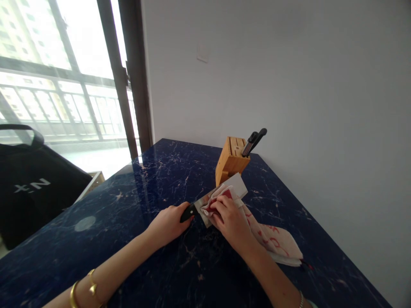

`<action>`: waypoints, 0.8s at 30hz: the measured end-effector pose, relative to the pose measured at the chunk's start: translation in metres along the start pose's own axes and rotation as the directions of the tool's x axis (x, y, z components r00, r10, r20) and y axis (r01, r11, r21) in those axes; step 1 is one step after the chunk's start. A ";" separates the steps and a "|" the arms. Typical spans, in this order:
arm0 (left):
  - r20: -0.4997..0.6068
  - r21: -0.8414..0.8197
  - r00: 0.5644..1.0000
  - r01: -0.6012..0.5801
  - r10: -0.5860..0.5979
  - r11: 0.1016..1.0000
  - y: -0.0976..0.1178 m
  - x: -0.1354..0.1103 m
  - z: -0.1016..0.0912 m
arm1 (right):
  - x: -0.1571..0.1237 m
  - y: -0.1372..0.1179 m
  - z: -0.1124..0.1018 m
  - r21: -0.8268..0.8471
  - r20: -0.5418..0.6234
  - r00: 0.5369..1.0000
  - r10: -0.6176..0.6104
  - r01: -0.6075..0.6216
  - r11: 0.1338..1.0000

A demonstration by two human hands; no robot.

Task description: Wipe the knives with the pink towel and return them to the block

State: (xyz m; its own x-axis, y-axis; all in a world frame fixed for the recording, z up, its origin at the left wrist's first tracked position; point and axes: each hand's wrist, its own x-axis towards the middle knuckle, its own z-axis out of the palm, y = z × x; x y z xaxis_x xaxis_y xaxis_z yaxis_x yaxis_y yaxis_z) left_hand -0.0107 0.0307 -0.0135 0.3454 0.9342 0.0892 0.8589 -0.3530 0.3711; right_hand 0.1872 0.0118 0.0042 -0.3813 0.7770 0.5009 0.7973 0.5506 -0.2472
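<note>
My left hand (pixel 170 222) is closed around the black handle of a cleaver (pixel 236 185), whose broad blade points away to the right. Bunched in my right hand (pixel 233 222) is a pale cloth (pixel 278 244) with red markings, pressed over the middle of the blade. The cloth's loose end trails onto the table to the right. Part of the blade is hidden beneath the cloth and fingers. Just beyond the cleaver's tip stands a wooden knife block (pixel 228 160), with black-handled tools (pixel 253 142) sticking out of its right side.
The dark blue marbled table (pixel 180 171) runs to a pale wall (pixel 289 85) at the back and right. A black bag (pixel 41 188) with white lettering stands at the left, by a large window (pixel 58 85) with a dark frame.
</note>
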 end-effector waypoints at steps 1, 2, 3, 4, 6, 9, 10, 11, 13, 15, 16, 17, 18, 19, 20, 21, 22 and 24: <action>0.001 -0.014 1.000 0.002 -0.002 1.000 0.000 0.000 0.000 | 0.000 0.001 -0.003 0.000 0.008 1.000 -0.014 0.014 1.000; 0.003 -0.025 1.000 0.006 -0.006 1.000 0.000 0.000 -0.001 | 0.000 0.002 -0.005 -0.004 0.017 0.999 -0.033 0.033 0.999; 0.007 -0.033 1.000 0.013 -0.013 0.999 0.001 0.001 -0.001 | 0.000 0.003 -0.008 -0.013 0.026 0.998 -0.050 0.051 0.999; 0.013 -0.039 1.000 0.023 -0.023 0.999 0.002 0.001 -0.002 | 0.000 0.003 -0.010 -0.024 0.036 0.997 -0.064 0.065 0.998; 0.027 -0.045 0.999 0.047 -0.046 0.998 0.003 0.001 -0.003 | -0.001 0.003 -0.013 -0.045 0.040 0.997 -0.071 0.073 0.996; 0.029 -0.050 0.998 0.056 -0.055 0.997 0.003 0.000 -0.004 | 0.000 0.004 -0.013 -0.033 0.032 0.997 -0.064 0.065 0.997; 0.025 -0.051 0.999 0.045 -0.044 0.998 0.003 0.000 -0.005 | 0.000 0.005 -0.012 -0.017 0.023 0.998 -0.054 0.055 0.998; 0.018 -0.050 0.999 0.030 -0.029 0.998 0.003 0.000 -0.005 | 0.001 0.007 -0.010 0.001 0.011 0.999 -0.037 0.037 0.999; 0.012 -0.046 1.000 0.007 -0.007 0.999 0.003 0.000 -0.005 | 0.001 0.013 -0.006 0.039 -0.032 0.999 0.016 -0.014 0.999; 0.016 -0.040 1.000 0.010 -0.010 0.999 0.004 0.000 -0.006 | 0.001 0.018 -0.002 0.078 -0.091 0.993 0.072 -0.065 0.995; 0.021 -0.038 1.000 0.017 -0.016 0.999 0.004 -0.001 -0.007 | 0.002 0.020 0.000 0.093 -0.118 0.989 0.093 -0.082 0.992; 0.024 -0.036 0.999 0.024 -0.023 0.999 0.005 -0.001 -0.007 | 0.002 0.021 0.001 0.104 -0.143 0.984 0.106 -0.092 0.990; 0.028 -0.037 0.999 0.027 -0.026 0.999 0.005 -0.001 -0.007 | 0.002 0.021 0.003 0.112 -0.161 0.981 0.113 -0.095 0.989; 0.031 -0.037 0.999 0.028 -0.027 0.999 0.005 -0.001 -0.007 | 0.002 0.019 0.004 0.119 -0.166 0.980 0.113 -0.094 0.988; 0.032 -0.037 0.999 0.028 -0.026 0.999 0.005 -0.001 -0.007 | 0.002 0.017 0.005 0.126 -0.162 0.981 0.108 -0.088 0.988; 0.030 -0.035 0.999 0.025 -0.024 0.999 0.005 0.000 -0.007 | 0.003 0.014 0.007 0.134 -0.150 0.984 0.100 -0.080 0.988; 0.027 -0.031 0.999 0.021 -0.021 0.999 0.005 0.000 -0.007 | 0.003 0.010 0.008 0.141 -0.131 0.987 0.093 -0.074 0.987; 0.019 -0.025 1.000 0.015 -0.015 1.000 0.004 0.000 -0.005 | 0.004 0.002 0.010 0.146 -0.090 0.992 0.088 -0.074 0.986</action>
State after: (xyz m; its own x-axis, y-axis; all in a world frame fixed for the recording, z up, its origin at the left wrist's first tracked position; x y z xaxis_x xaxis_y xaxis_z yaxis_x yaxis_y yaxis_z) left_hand -0.0097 0.0292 -0.0072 0.3397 0.9382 0.0663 0.8544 -0.3374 0.3952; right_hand 0.1826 0.0192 -0.0029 -0.2662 0.7918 0.5498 0.7465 0.5302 -0.4021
